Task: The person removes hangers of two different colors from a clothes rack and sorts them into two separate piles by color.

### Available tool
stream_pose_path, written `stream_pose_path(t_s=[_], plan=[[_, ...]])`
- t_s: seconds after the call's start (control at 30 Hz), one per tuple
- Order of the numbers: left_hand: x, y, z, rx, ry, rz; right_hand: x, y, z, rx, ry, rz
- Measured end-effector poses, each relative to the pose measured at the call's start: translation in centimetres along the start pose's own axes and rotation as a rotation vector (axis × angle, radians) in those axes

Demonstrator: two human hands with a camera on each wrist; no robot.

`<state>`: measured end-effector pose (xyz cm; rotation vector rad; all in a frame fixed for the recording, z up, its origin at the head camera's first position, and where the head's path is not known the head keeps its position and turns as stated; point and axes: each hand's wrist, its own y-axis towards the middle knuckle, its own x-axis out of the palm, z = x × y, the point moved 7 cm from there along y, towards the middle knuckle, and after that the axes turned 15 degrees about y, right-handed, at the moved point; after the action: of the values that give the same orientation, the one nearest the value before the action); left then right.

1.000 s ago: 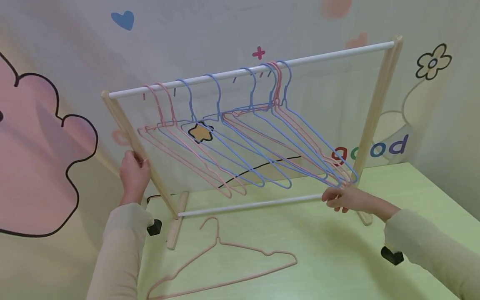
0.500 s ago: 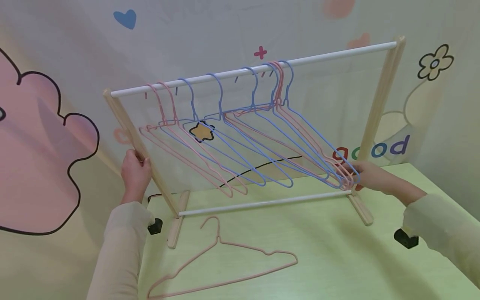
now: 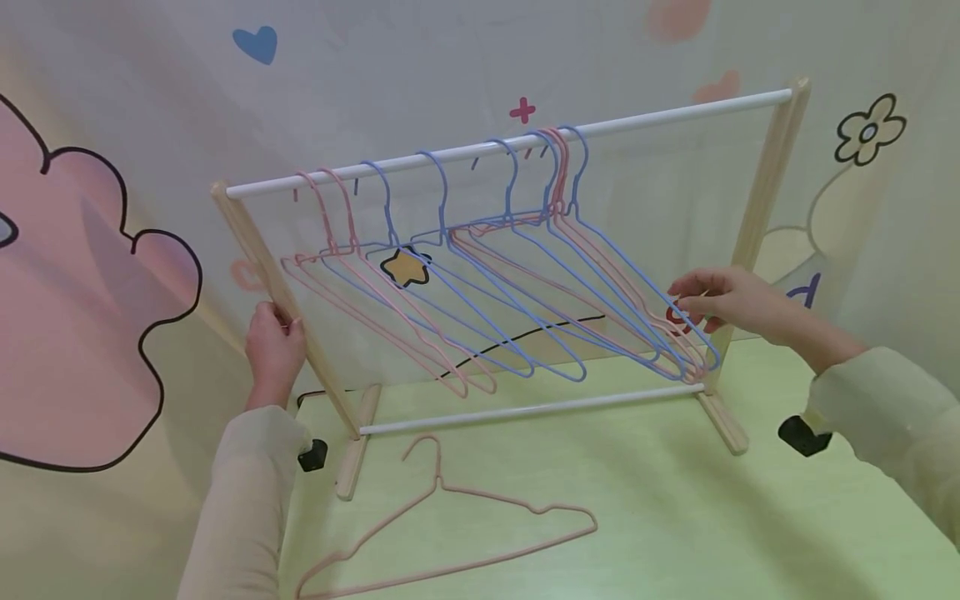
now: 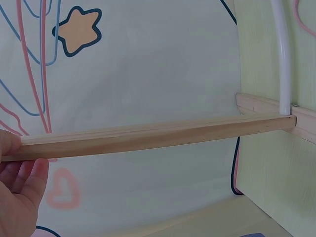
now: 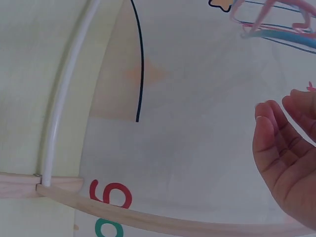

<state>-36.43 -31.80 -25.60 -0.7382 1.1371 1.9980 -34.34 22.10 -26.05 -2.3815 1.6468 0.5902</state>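
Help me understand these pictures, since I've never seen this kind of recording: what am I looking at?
No machine here, just a person's bare left hand and right hand. The wide view looks forward and down from the head; the others come from each wrist. A rack stands on the pale green table, with pink and blue hangers on its top rail. One loose pink hanger lies in front. The left hand grips the rack's left post; the right holds nothing.

Soft, dim light; faint shadow across table [image 3: 660, 508], right side; hangers [image 5: 286, 36] blurred in right-wrist view
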Motion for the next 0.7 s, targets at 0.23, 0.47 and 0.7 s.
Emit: stream_pose_path(t_s=[0.23, 0.47, 0.7], plan=[[0.0, 0.0, -0.1, 0.004, -0.003, 0.006, -0.4, 0.6, -2.1, 0.01, 0.051, 0.033], [-0.1, 0.0, -0.1, 0.007, -0.005, 0.033, 0.0, 1.1, -3.7, 0.019, 0.062, 0.002], [-0.1, 0.0, -0.1, 0.012, -0.003, 0.044, 0.7, 2.0, -5.3, 0.031, 0.043, -0.024]])
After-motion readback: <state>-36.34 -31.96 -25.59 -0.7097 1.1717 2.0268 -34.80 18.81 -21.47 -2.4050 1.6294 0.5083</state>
